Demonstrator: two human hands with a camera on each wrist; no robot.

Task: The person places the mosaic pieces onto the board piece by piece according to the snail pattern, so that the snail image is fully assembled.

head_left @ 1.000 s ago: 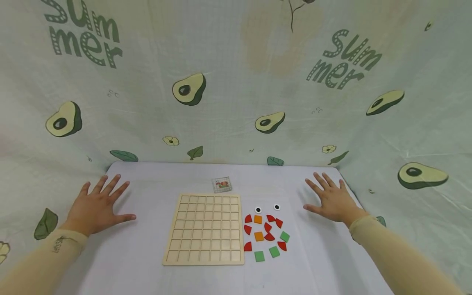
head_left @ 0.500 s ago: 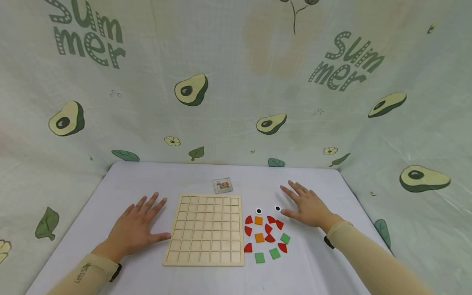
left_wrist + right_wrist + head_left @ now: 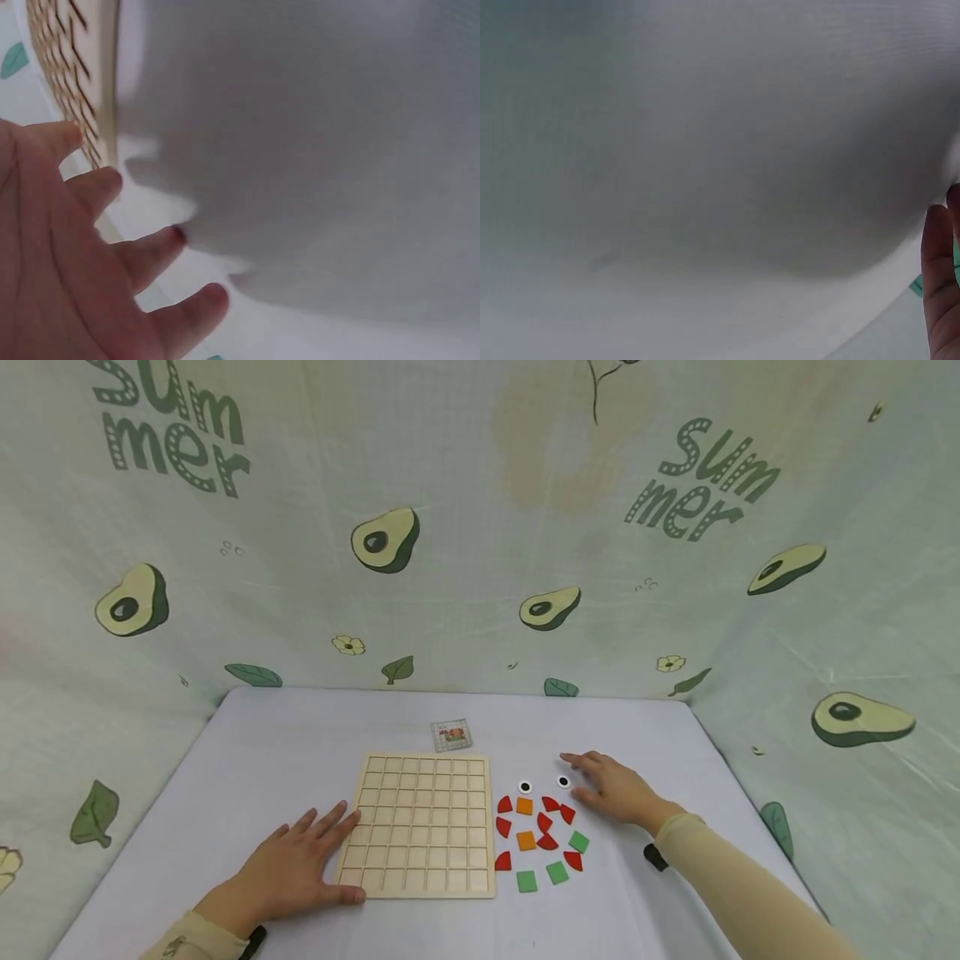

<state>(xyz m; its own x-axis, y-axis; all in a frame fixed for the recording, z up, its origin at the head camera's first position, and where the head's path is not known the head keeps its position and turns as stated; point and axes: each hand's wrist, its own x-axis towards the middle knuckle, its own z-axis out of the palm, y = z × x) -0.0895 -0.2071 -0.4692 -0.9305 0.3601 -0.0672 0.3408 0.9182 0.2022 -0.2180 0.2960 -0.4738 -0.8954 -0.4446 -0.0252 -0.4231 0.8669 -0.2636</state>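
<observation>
A wooden grid board (image 3: 426, 827) lies flat on the white table. My left hand (image 3: 288, 868) is at its left edge, fingers spread, with the fingertips and thumb overlapping the rim in the head view. In the left wrist view, fingers (image 3: 150, 259) extend beside the board's edge (image 3: 107, 90). Over the right side hovers my right hand (image 3: 618, 787), fingers lightly bent and holding nothing, close to a round eye piece (image 3: 563, 782). Another eye piece (image 3: 525, 787) lies to its left. Below them are orange squares (image 3: 527, 841), red quarter-circles (image 3: 503, 862) and green squares (image 3: 527, 882).
A small picture card (image 3: 452, 735) on a grid background lies behind the board. The white table (image 3: 637, 902) is bordered at the back and sides by a cloth (image 3: 465, 635) printed with avocados and leaves. Dark wristbands (image 3: 656, 857) show under the sleeves.
Both hands have come inward from the table's sides. The left has moved right and nearer to the board's left edge; the right has moved left towards the eye pieces. The pieces have stayed put.
</observation>
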